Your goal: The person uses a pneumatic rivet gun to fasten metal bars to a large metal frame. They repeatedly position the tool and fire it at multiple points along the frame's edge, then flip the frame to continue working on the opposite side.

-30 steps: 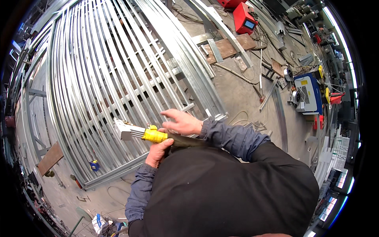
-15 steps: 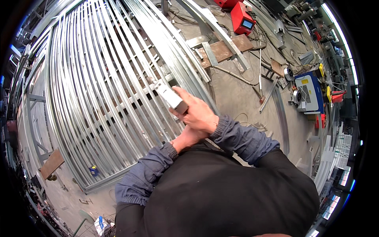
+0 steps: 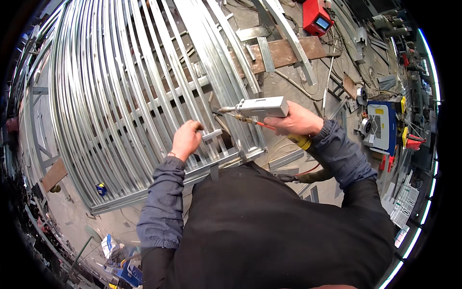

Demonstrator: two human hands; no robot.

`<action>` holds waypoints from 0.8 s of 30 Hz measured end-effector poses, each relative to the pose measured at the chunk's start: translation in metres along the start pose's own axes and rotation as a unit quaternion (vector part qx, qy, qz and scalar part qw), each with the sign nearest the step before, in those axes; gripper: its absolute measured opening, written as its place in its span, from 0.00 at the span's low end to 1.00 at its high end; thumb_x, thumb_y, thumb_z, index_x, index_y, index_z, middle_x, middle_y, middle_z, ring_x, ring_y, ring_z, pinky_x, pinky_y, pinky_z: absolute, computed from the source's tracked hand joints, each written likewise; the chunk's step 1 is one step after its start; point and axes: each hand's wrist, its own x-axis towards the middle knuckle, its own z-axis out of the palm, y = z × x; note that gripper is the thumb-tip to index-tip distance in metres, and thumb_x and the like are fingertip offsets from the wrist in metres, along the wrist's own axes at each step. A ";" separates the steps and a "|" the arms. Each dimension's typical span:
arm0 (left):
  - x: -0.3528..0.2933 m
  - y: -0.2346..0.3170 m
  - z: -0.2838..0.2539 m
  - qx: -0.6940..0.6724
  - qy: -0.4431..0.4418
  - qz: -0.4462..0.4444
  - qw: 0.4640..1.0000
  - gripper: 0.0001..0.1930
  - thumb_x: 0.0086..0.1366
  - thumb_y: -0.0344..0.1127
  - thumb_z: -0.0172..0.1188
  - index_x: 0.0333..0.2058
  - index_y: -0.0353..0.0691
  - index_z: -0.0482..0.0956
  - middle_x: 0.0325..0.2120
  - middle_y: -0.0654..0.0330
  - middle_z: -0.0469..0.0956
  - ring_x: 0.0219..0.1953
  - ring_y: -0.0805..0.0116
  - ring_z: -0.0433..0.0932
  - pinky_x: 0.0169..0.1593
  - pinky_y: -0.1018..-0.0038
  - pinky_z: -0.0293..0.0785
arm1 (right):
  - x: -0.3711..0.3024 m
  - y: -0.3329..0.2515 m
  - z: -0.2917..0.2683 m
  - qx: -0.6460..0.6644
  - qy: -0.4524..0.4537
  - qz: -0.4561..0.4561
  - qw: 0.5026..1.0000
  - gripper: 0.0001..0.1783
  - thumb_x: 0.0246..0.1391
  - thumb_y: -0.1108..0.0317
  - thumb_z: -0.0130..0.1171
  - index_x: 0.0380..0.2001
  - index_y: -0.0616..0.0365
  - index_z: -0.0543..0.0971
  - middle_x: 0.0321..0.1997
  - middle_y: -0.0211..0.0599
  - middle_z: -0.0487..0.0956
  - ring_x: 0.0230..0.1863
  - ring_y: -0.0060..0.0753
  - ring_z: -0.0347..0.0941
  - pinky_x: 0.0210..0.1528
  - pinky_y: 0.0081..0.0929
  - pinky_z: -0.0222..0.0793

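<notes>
Grasps a grey box-bodied handheld tool (image 3: pixel 267 106) in the right hand (image 3: pixel 299 120), wrapping the fingers round its rear end just by a yellow sleeve (image 3: pixel 301 141), and points its slim tip leftward over the near right part of a rack of metal bars (image 3: pixel 204 38). Curls the left hand (image 3: pixel 186 140) inward just beside a short metal strip (image 3: pixel 212 135) lying across the bars; cannot tell whether pinching anything. Has a red machine (image 3: pixel 315 17) farther off, beyond a brown board (image 3: pixel 283 53).

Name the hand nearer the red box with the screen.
Right. The right hand, holding the tool, is below the box in view; the left hand is lower and farther left.
</notes>
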 end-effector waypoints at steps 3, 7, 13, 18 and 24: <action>0.021 -0.002 -0.004 0.038 0.050 0.083 0.995 0.20 0.60 0.24 0.58 0.50 0.45 0.86 0.54 0.57 0.81 0.61 0.51 0.77 0.63 0.59 0.75 | 0.017 0.006 -0.007 -0.086 -0.085 0.014 0.993 0.29 0.69 0.51 0.69 0.63 0.59 0.79 0.40 0.34 0.85 0.32 0.25 0.78 0.37 0.29 0.78; 0.050 -0.004 0.012 0.158 0.075 0.172 0.969 0.28 0.60 0.19 0.55 0.58 0.47 0.84 0.65 0.57 0.76 0.72 0.53 0.69 0.74 0.57 0.64 | 0.043 0.006 -0.006 -0.180 -0.182 0.026 0.966 0.28 0.68 0.47 0.67 0.58 0.60 0.81 0.36 0.37 0.85 0.30 0.27 0.78 0.37 0.31 0.78; 0.061 0.001 0.029 0.233 -0.019 0.141 0.962 0.25 0.63 0.24 0.57 0.58 0.51 0.84 0.69 0.60 0.71 0.76 0.56 0.62 0.82 0.46 0.49 | 0.088 0.015 0.002 -0.228 -0.280 0.070 0.930 0.25 0.69 0.47 0.67 0.48 0.62 0.84 0.33 0.36 0.84 0.29 0.29 0.79 0.36 0.33 0.78; 0.061 0.009 0.033 0.226 -0.021 0.093 0.969 0.24 0.65 0.26 0.58 0.58 0.51 0.84 0.69 0.60 0.71 0.74 0.57 0.65 0.80 0.42 0.51 | 0.112 0.014 0.013 -0.225 -0.329 0.082 0.913 0.23 0.69 0.49 0.67 0.46 0.63 0.84 0.32 0.32 0.82 0.29 0.26 0.79 0.33 0.31 0.78; 0.059 0.006 0.037 0.213 -0.011 0.078 0.974 0.24 0.65 0.26 0.58 0.58 0.51 0.85 0.70 0.61 0.70 0.74 0.56 0.66 0.79 0.38 0.51 | 0.127 0.013 0.012 -0.220 -0.348 0.106 0.905 0.24 0.70 0.48 0.66 0.48 0.62 0.83 0.32 0.34 0.83 0.30 0.28 0.81 0.33 0.31 0.79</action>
